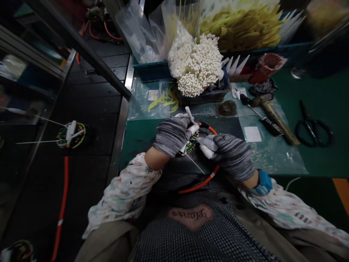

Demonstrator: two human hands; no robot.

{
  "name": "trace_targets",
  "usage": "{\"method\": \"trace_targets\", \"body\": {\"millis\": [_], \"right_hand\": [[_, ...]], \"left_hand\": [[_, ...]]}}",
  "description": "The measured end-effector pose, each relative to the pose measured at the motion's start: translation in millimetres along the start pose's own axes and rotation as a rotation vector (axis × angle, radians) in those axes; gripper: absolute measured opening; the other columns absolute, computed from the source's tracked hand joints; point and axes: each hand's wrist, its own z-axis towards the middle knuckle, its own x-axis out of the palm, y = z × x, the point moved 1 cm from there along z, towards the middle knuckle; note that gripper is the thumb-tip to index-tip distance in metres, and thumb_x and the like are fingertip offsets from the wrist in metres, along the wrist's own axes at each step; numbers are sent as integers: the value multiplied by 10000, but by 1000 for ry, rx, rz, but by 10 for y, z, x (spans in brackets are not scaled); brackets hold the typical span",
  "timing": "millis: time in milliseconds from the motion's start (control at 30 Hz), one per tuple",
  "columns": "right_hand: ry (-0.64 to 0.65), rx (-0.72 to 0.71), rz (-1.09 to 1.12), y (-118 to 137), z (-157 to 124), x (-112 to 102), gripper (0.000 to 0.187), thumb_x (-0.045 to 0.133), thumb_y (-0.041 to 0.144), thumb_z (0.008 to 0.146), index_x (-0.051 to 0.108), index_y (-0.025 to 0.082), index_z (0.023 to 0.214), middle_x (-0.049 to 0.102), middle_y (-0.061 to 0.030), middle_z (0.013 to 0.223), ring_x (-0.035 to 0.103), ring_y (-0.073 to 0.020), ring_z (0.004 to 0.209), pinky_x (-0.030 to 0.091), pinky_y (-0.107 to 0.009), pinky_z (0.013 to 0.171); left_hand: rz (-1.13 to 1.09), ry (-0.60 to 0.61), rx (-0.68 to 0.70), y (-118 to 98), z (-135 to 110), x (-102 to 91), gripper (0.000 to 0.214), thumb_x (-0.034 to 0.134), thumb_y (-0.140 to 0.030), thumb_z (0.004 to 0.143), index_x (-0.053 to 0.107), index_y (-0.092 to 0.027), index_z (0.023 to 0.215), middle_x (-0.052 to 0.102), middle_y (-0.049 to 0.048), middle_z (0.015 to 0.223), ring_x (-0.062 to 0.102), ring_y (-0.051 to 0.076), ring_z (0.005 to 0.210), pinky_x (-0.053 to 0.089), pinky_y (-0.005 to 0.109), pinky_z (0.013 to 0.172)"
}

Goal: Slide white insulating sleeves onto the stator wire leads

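My left hand (pixel 171 134), in a grey striped glove with white fingertips, is closed around a white sleeve (pixel 189 113) that sticks up beside the end of an orange cable (pixel 208 127). Below it lies a round stator (pixel 191 145) with green and yellow parts, half covered by my fingers. A thin white strand (pixel 195 163) runs out from it toward me. My right hand (pixel 233 154), gloved alike, pinches a small pale translucent piece (pixel 209 142) with a narrow tip pointing at the stator. Its exact kind is unclear.
A bundle of white-tipped sticks (pixel 197 69) stands behind my hands. Yellow sleeves (pixel 242 25) fill the bin at the back. A hammer (pixel 279 120), a screwdriver (pixel 263 117) and scissors (pixel 313 129) lie on the right. Another stator (pixel 71 134) sits on the left rack.
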Motion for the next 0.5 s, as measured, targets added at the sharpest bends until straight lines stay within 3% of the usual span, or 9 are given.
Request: {"method": "trace_targets", "body": {"millis": [100,200,300,400,500], "right_hand": [[-40,-32,-179,7,51,49,384,582,514,1006,816,213,1048,783,-146,905,702,-319,840,505,-420,725],[-69,-61,-237,36,96,61,373,568,514,1008,809,237,942,768,-125,810,695,-293,779,492,-395,677],[-51,-63,-226,25,87,57,344,580,499,999,820,253,978,796,-111,861,717,-295,784,524,-399,692],[-87,-24,-76,-54,-3,56,309,618,486,980,823,266,1056,824,-99,979,756,-312,880,591,-440,796],[-180,122,256,-186,-155,36,275,670,462,963,804,283,1123,836,-73,1089,784,-314,988,633,-489,920]], "left_hand": [[78,31,-2,-36,127,13,323,682,-459,1000,817,-177,1083,820,78,1037,766,236,925,598,331,881],[105,80,-42,-61,215,25,387,688,-520,984,816,-159,1044,793,97,934,747,275,872,588,412,888],[74,125,-89,-96,256,17,381,720,-513,967,814,-150,1036,777,114,923,743,309,893,575,476,933],[68,139,-94,-125,258,0,358,706,-486,981,811,-148,1037,783,124,958,749,317,922,574,470,943],[52,123,-105,-106,214,-2,358,663,-481,1013,795,-165,1116,796,125,1098,764,322,1017,579,452,970]]}}
